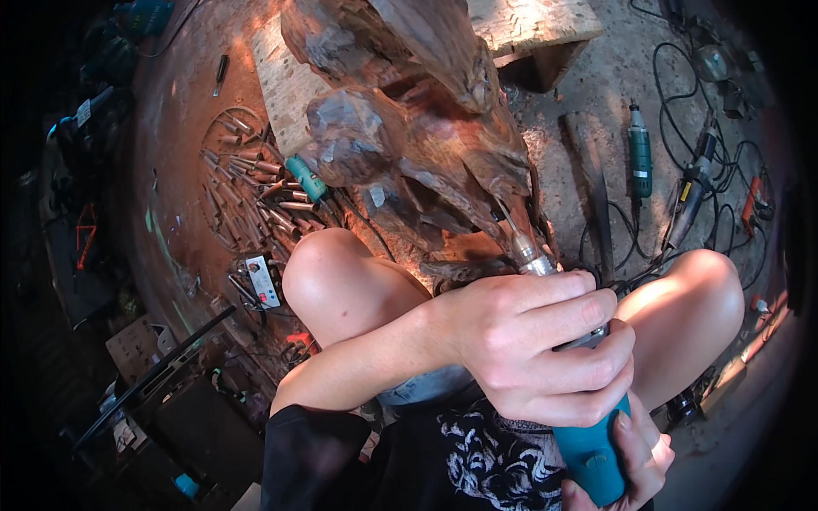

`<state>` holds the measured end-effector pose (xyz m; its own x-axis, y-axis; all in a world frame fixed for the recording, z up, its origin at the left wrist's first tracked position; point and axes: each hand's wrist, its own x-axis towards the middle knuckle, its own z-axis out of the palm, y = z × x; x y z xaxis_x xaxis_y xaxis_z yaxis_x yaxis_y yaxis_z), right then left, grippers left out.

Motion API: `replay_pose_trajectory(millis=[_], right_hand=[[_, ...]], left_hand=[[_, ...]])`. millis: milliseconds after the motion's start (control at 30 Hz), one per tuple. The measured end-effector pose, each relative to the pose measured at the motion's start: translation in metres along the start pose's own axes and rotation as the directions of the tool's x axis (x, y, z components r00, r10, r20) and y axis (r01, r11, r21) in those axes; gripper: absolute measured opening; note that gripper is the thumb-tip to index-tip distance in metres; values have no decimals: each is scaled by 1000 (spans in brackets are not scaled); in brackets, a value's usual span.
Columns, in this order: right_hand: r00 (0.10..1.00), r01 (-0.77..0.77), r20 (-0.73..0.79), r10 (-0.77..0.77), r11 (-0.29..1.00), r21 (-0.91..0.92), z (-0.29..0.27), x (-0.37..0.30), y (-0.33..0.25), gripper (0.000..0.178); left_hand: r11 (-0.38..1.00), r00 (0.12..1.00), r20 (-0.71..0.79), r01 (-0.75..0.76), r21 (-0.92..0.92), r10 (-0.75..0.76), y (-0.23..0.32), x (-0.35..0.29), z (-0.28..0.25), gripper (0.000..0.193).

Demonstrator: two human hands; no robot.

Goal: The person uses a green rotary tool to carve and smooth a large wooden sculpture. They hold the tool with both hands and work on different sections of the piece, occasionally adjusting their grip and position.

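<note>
A large, brown, rough-cut wooden carving [409, 136] rises in front of the person, broad lobes and deep hollows across its surface. Beneath and beside it sits a pale, flat-topped wooden bench [285, 81], a dark opening showing under its right end. On the reddish, dusty floor to the left lies what looks like a shallow, round, thin-rimmed tray [228, 110], though shadow blurs its edge; a crowded heap of slim, coppery metal carving tools [277, 200] fills it, lying at many angles.

The teal-bodied, silver-necked handheld rotary grinder [594, 460] is between the person's knees, slanting up toward the carving. The left hand [532, 349] wraps over its metal neck, fingers curled firmly; the right hand [643, 456] grips the rear of the teal body from below. A second teal, cylindrical grinder [640, 157] lies on the floor at right, and a short, teal, cylindrical power tool [306, 178] lies beside the heap. Nearer the left knee stands a small white-fronted control box [262, 282]. The thin metal bit [507, 215] points at the carving's near edge.
</note>
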<state>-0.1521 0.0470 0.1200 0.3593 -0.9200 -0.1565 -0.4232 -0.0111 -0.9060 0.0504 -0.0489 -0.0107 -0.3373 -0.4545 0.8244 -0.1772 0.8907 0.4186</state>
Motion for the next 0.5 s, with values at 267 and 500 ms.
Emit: replay_pose_trajectory(millis=[267,500], right_hand=[[1000,-3,26,3,1000,-1,-3,-3,5,72],[980,182,51,-190,974,131,5,-37,59,65]], left_hand=[[998,997,44,-55,-3,55,-8,0,-2,26],[979,955,232,-200,37,186,10,10,-13,20]])
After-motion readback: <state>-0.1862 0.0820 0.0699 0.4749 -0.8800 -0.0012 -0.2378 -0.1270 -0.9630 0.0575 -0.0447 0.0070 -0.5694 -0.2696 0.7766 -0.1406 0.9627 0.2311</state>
